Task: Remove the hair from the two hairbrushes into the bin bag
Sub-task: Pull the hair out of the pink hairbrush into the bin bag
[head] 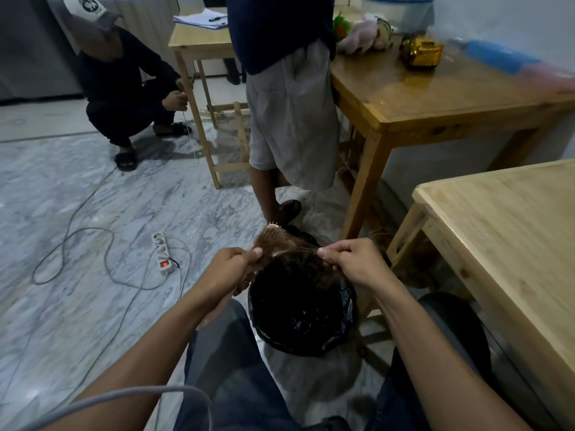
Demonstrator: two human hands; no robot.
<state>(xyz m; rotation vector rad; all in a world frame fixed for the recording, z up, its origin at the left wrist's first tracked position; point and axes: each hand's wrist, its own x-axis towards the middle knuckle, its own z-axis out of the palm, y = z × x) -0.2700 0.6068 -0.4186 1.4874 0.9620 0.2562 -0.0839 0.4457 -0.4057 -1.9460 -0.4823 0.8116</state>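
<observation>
My left hand grips a hairbrush whose bristle face is matted with brown hair; the brush head sticks up past my fingers, over the far rim of the bin. My right hand pinches a clump of dark hair that stretches in strands from the brush to my fingertips. Right below both hands sits a round bin lined with a black bin bag, its mouth open between my knees. A second hairbrush is not in sight.
One person stands just beyond the bin, another squats at the back left. Wooden tables stand at the right and behind. A power strip and cables lie on the marble floor to the left.
</observation>
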